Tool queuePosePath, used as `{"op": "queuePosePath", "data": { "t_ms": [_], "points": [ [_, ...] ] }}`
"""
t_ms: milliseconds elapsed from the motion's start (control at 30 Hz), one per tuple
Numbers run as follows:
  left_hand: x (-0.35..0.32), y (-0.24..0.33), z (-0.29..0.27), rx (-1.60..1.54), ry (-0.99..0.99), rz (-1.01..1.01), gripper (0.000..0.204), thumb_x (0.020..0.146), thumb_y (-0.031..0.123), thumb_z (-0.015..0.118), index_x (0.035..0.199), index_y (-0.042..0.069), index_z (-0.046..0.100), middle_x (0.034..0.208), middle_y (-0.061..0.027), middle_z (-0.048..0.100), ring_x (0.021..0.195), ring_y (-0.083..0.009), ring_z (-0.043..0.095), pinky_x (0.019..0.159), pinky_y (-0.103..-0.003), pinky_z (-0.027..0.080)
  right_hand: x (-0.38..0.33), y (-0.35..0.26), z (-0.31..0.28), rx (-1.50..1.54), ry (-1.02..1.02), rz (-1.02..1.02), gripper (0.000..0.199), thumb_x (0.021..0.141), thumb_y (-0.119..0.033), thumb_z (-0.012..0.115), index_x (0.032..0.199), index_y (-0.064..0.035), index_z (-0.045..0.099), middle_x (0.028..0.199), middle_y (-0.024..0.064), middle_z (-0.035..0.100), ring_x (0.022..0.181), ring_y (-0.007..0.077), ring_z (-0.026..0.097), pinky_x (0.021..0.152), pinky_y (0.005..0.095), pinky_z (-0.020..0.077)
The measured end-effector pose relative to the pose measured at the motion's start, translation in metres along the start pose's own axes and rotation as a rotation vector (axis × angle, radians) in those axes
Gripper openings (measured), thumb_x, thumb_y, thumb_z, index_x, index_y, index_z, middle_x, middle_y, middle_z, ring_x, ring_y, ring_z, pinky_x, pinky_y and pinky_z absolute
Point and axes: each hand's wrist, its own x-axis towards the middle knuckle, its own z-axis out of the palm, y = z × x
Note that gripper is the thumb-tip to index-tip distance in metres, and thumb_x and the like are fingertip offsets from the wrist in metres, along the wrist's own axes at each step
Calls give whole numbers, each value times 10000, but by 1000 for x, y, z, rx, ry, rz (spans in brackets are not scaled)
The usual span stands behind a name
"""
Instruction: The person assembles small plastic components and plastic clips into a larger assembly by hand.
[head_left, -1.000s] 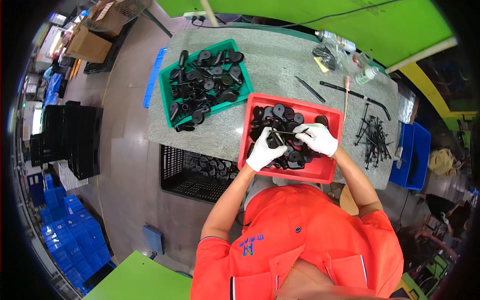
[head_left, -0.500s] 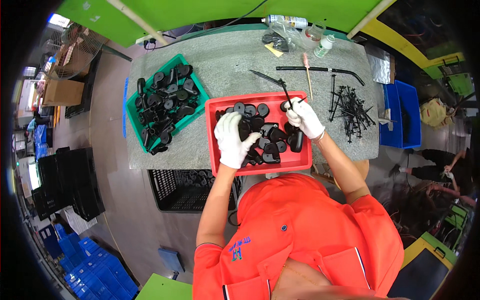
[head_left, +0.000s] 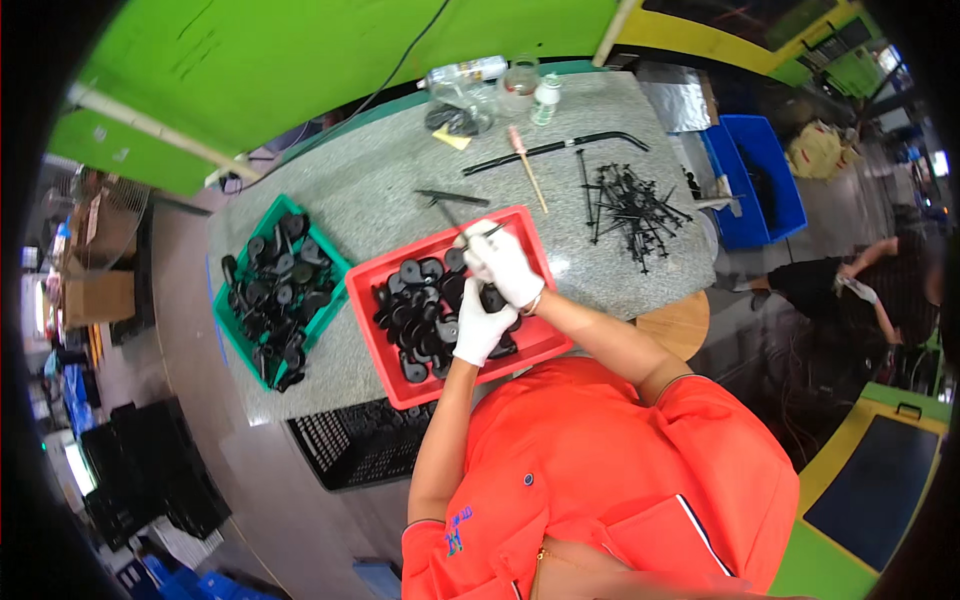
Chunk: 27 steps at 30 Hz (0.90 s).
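The right hand (head_left: 503, 264) holds a black stick (head_left: 449, 219). I can't tell if the left hand (head_left: 482, 326) holds a part (head_left: 492, 298).

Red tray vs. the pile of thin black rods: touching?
Apart. The head view shows a strip of grey tabletop between the right side of the red tray and the pile of thin black rods.
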Motion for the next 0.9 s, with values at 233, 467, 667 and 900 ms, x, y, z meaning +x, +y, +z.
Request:
{"op": "queuePosePath", "data": {
  "t_ms": [233,467,667,900],
  "points": [
    [-10,17,5,862,100,264,434,611,99,736,985,20,533,965,-144,563,893,-318,547,755,-393,487,-20,-7,-1,-536,105,-123,178,874,-159,554,836,2,619,746,16,592,597,122,550,527,267,421],
    [-22,21,-18,826,105,370,460,686,132,734,1092,53,532,1054,-128,548,960,-319,515,766,-401,487,-25,-52,-132,-933,543,-186,228,866,-265,602,916,-55,675,778,70,632,718,209,604,688,310,476],
    [-15,21,-14,908,111,256,470,703,164,736,1108,44,530,1096,-133,536,1014,-323,504,827,-400,472,-51,-71,-252,-1283,838,-100,223,788,-194,672,963,-56,662,873,147,629,804,279,619,747,341,477],
    [-20,12,-18,962,118,327,534,695,200,754,1150,38,527,1195,-134,519,1127,-326,470,922,-400,441,-55,-81,-294,-1099,814,86,386,765,-122,668,1129,-14,596,915,168,674,811,268,651,752,343,500]
  ]
}}
